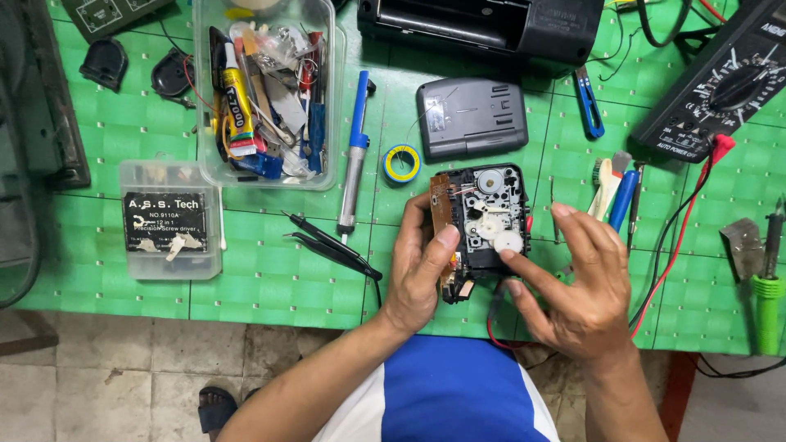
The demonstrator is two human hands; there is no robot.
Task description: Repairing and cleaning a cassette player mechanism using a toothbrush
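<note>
From the head camera, a clear plastic tub (270,168) on the green table (123,131) is crammed with a yellow glue tube (236,106), tools and scraps. Beside it, a smaller clear screwdriver-set box (170,219) lies closed.

The opened black cassette mechanism (490,219) sits near the table's front edge, showing white gears (498,229) and a brown circuit board (441,209) at its left side.

The left hand (419,266) clasps the mechanism, thumb across its lower left. The right hand (577,282) is loosely open, a fingertip touching the lower white gear.
</note>
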